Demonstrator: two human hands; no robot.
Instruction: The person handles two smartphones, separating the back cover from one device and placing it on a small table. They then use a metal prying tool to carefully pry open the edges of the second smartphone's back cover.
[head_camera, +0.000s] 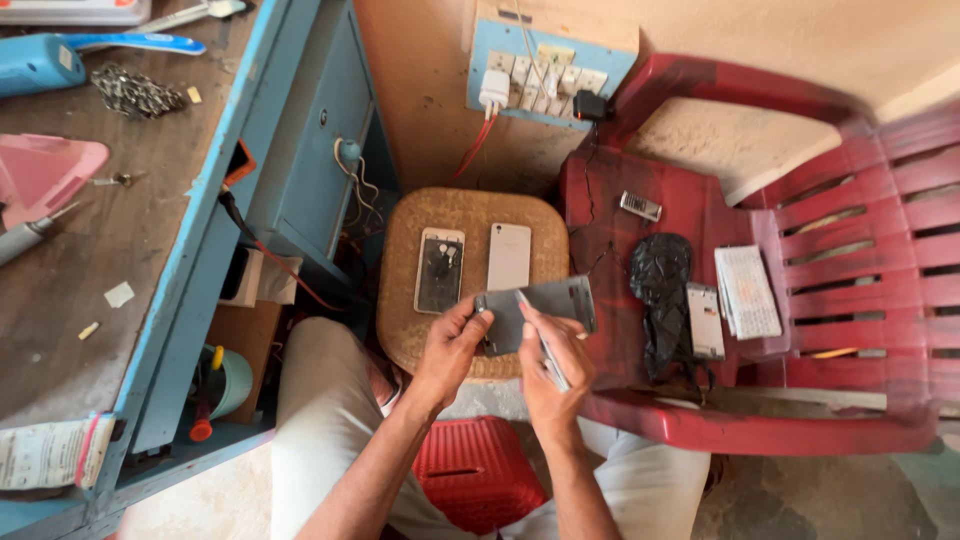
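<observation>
The left hand (452, 345) is closed around the left end of a grey phone cover (545, 308), thumb on top, and holds it flat above the near edge of a round woven stool (400, 300). The right hand (548, 365) is pinched shut on a thin metal tool (540, 340) whose tip rests on the cover; the tool's near end is hidden in the fingers. On the stool beyond lie a phone with a cracked dark screen (439, 270) and, just right of it, a white phone (509, 256). To the right, a red plastic chair (850, 260) carries a small grey keypad phone (640, 206), a crumpled black plastic bag (660, 290), a pale phone body (705, 320) and a white rectangular printed packet (748, 292); its print is too small to make out. On the far wall sits a blue switchboard (545, 65) with a white charger (493, 90) plugged in. At the left, a blue-edged workbench (130, 250) holds a pink tray (45, 175), cut off by the edge, and a white printed paper roll (50, 452) at its near corner. A red crate (475, 470) shows between the knees, partly hidden by the forearms.
</observation>
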